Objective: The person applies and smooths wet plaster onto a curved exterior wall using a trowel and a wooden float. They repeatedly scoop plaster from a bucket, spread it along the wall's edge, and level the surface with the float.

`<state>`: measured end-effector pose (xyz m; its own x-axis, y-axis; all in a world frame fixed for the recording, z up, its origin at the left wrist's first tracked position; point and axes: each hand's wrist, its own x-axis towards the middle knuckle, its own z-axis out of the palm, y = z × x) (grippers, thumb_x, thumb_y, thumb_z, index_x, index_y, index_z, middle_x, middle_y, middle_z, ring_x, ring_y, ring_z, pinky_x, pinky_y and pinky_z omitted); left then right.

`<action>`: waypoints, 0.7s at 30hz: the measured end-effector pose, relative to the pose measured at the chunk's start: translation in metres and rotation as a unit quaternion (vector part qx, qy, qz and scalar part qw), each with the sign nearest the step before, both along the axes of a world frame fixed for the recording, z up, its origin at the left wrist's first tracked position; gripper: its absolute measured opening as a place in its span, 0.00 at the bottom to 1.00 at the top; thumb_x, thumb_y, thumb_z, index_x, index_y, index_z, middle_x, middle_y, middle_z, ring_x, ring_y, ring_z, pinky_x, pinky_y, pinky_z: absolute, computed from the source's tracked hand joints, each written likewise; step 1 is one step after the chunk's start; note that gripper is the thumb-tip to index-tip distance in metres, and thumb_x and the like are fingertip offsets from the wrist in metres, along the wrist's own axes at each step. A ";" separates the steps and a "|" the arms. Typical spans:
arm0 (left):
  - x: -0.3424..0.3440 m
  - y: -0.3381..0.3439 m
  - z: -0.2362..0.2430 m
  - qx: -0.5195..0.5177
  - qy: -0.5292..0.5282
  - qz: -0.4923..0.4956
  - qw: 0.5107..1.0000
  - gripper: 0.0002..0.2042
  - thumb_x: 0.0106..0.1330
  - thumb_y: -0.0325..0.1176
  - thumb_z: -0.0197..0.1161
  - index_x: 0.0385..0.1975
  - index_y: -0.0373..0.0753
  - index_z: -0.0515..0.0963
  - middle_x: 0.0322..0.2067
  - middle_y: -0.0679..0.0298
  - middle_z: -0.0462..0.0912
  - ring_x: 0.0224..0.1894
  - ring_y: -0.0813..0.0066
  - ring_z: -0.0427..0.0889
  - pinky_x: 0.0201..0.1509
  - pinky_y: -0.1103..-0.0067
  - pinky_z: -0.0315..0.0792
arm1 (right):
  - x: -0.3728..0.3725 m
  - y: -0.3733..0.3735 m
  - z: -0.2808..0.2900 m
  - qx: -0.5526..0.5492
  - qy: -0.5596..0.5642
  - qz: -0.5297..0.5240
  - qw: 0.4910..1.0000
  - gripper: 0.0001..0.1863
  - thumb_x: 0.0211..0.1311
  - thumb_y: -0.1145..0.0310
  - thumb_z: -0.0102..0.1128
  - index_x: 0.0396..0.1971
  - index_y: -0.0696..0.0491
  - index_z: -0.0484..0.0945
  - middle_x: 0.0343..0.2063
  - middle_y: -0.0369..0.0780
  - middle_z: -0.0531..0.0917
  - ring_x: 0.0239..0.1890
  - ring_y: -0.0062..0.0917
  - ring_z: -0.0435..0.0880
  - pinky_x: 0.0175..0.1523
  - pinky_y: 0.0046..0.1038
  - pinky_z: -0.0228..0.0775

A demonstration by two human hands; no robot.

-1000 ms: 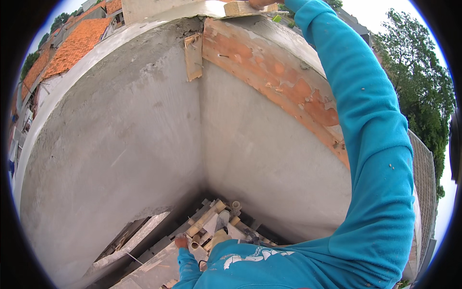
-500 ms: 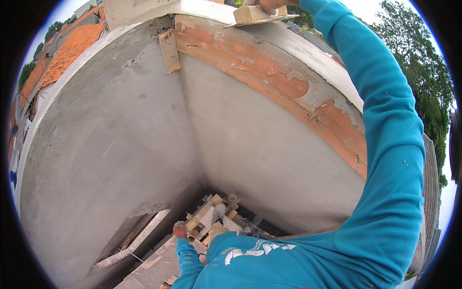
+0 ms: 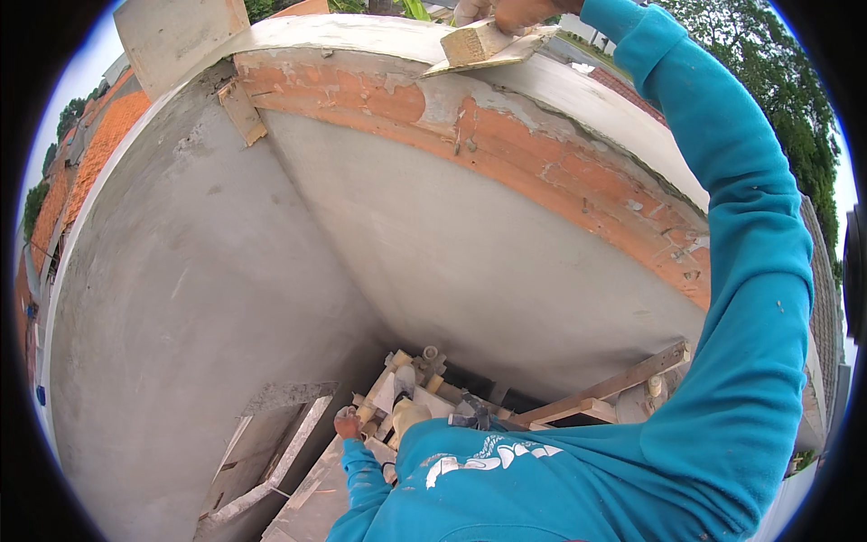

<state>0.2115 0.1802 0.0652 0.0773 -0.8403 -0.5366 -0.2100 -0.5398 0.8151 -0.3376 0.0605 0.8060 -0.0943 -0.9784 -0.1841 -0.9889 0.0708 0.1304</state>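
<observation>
At the far top of the head view, my right hand (image 3: 526,11) is closed on a wooden plastering float (image 3: 477,45), gripping its thick block handle. The float's thin board lies at the outer edge of the pale wall top (image 3: 361,34); whether it touches the surface I cannot tell. Part of the hand is cut off by the picture's upper rim. Low down, my left hand (image 3: 347,423) is curled closed beside the scaffold timbers (image 3: 384,397). What it holds, if anything, is hidden. Below the ledge runs a bare orange strip (image 3: 361,95) above smooth grey plaster (image 3: 470,244).
A short wooden piece (image 3: 242,113) is fixed at the inside corner. A pale board (image 3: 181,41) stands on the wall top at left. A rectangular opening (image 3: 262,452) cuts the left wall. A timber beam (image 3: 623,378) slants up at right. Tiled roofs (image 3: 104,144) lie beyond.
My right hand and the float have moved right along the wall top, farther from the corner. The view has shifted right, showing the slanted beam. My left hand stays closed by the timbers.
</observation>
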 end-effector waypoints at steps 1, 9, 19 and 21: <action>-0.002 0.007 0.001 -0.003 -0.004 -0.009 1.000 0.14 0.66 0.30 0.63 0.48 0.28 0.77 0.26 0.61 0.82 0.21 0.76 0.78 0.19 0.80 0.71 | -0.004 0.018 -0.001 -0.024 0.002 -0.002 1.000 0.32 0.47 0.80 0.52 0.58 0.55 0.73 0.53 0.50 0.79 0.56 0.39 0.77 0.61 0.34 0.69; -0.017 0.044 0.012 -0.035 -0.066 -0.094 0.993 0.11 0.66 0.31 0.62 0.42 0.29 0.79 0.25 0.61 0.81 0.19 0.76 0.77 0.18 0.79 0.69 | -0.034 0.146 0.004 0.045 0.014 -0.087 0.995 0.35 0.49 0.81 0.53 0.63 0.49 0.71 0.60 0.50 0.75 0.63 0.41 0.72 0.69 0.40 0.63; 0.001 0.037 -0.064 -0.191 -0.244 -0.227 0.923 0.10 0.62 0.32 0.63 0.36 0.31 0.83 0.23 0.61 0.82 0.22 0.75 0.79 0.24 0.77 0.73 | -0.096 0.382 -0.005 -0.071 0.000 -0.157 0.985 0.27 0.46 0.78 0.62 0.52 0.55 0.76 0.50 0.42 0.80 0.56 0.30 0.77 0.65 0.31 0.64; -0.012 0.035 -0.073 -0.179 -0.168 -0.175 0.953 0.11 0.63 0.33 0.63 0.38 0.30 0.83 0.26 0.59 0.84 0.25 0.75 0.80 0.26 0.77 0.74 | -0.118 0.444 -0.002 -0.073 -0.037 -0.201 0.976 0.27 0.52 0.76 0.65 0.55 0.57 0.72 0.49 0.41 0.81 0.54 0.27 0.78 0.63 0.30 0.66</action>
